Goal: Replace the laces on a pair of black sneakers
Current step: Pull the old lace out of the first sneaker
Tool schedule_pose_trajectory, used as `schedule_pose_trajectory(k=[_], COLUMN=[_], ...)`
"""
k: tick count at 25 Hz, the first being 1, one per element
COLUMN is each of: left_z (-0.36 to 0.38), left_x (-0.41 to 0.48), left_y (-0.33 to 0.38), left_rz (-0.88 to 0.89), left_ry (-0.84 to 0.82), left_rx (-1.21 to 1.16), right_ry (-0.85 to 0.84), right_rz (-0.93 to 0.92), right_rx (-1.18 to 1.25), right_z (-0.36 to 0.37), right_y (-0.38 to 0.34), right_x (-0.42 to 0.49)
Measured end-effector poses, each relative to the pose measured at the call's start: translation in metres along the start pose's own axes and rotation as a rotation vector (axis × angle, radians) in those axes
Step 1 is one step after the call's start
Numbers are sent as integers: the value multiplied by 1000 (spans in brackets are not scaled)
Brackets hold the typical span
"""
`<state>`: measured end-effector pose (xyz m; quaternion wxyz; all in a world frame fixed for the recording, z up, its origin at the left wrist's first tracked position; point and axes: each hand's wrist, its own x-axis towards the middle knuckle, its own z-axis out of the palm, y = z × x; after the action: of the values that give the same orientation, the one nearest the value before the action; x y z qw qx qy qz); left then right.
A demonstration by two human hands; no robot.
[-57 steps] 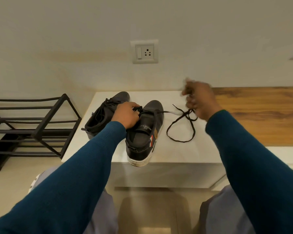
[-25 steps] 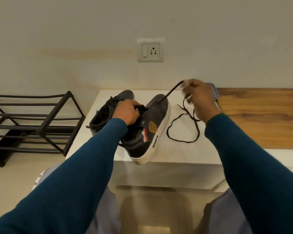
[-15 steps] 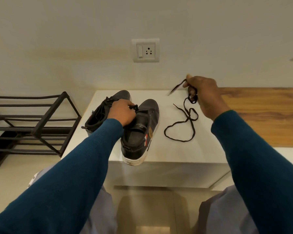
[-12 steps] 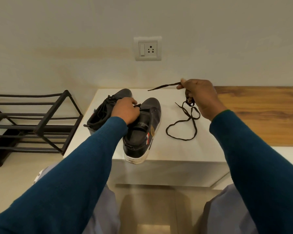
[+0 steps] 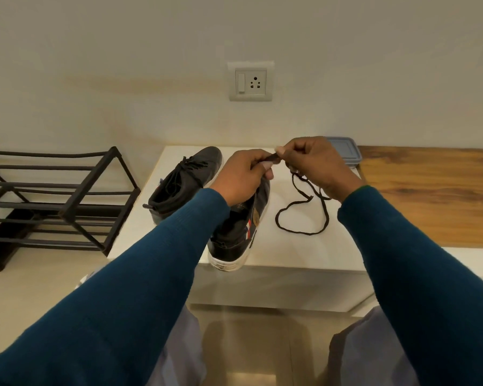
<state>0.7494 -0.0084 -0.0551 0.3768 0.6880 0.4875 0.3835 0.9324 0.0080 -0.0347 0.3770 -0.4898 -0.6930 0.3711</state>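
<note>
The left hand (image 5: 243,174) has let go of the sneaker's collar and come up to meet the right hand (image 5: 313,162), so both now pinch the tip of the thin black shoelace (image 5: 301,218) between curled fingers and thumbs. I judge that the freed end is being readied for threading. The wrists hover close together above the black sneaker with a white sole (image 5: 240,232), which lies tilted at the near edge of the white desk (image 5: 304,252). The lace's loop trails to its right, and the second, laced black sneaker (image 5: 184,179) sits far left.
</note>
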Motion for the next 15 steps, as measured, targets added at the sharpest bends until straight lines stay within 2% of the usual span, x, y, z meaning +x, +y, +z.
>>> schedule_pose_trajectory(k=[2,4,5,6,7,9,11,12,13,15], left_z=[-4,-12,-16,-20,-23,-24,-21,-20,-20,-21], left_x=[-2,-5,-7,-8,-8,-5,-2,0,1,1], left_y=[7,9,10,12,14,21,24,22,18,10], left_rz=[-171,-367,-421,-428,-406,-298,-176,-128,-95,-68], left_ry=[-79,-221,-290,-339,-356,-258,-15,112,224,344], left_rx=[-306,-435,-475,-559,-688,-972,-1184,-1205,-1127,-687], right_ry=[117,168,164,145,114,48,-66,-132,-209,-343], right_rz=[-84,-161,-169,-153,-115,-20,4,6,12,23], right_rx=[-233,-524,-554,-465,-265,36,54,11,-32,-41], right_z=[0,5,9,12,15,24,34,39,44,48], right_y=[7,13,15,15,12,3,-3,-5,-8,-15], right_x=[1,0,-1,-1,-1,-5,-9,-11,-13,-16])
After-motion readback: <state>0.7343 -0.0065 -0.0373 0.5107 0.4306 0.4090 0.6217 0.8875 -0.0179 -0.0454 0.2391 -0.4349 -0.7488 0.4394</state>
